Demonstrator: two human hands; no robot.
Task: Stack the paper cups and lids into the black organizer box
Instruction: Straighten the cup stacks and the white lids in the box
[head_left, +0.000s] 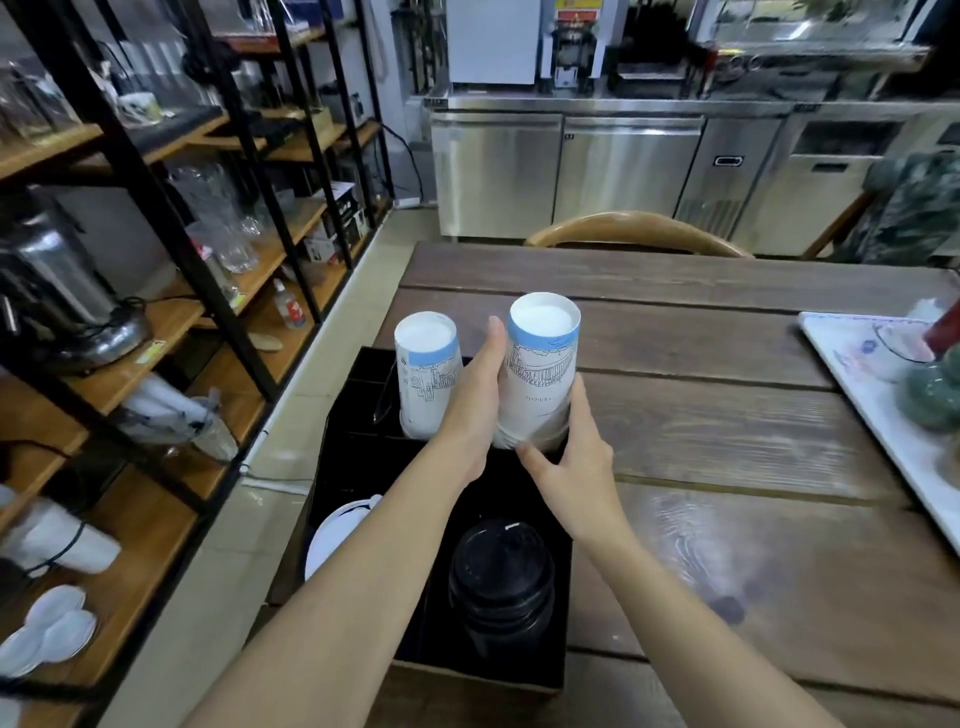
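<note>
Head view: both hands grip one inverted stack of paper cups (540, 374) above the black organizer box (550, 670) — left hand (475, 410) flat along its side, right hand (571, 467) fingers (577, 400) wrapped at its base. Second cup stack (427, 379) stands in the box; black lids (498, 582) nearer.

My bare fingers (582, 410) press matt white paper cups (540, 364) printed with blue line drawings. The organizer box (332, 467) is matt black, its near edge showing raw brown card. Inside it, black plastic lids (498, 577) shine faintly. The worktop (727, 415) is rough-grained dark wood planks, glossy near its front edge. Beyond it stand brushed metal cabinets (571, 166).
</note>
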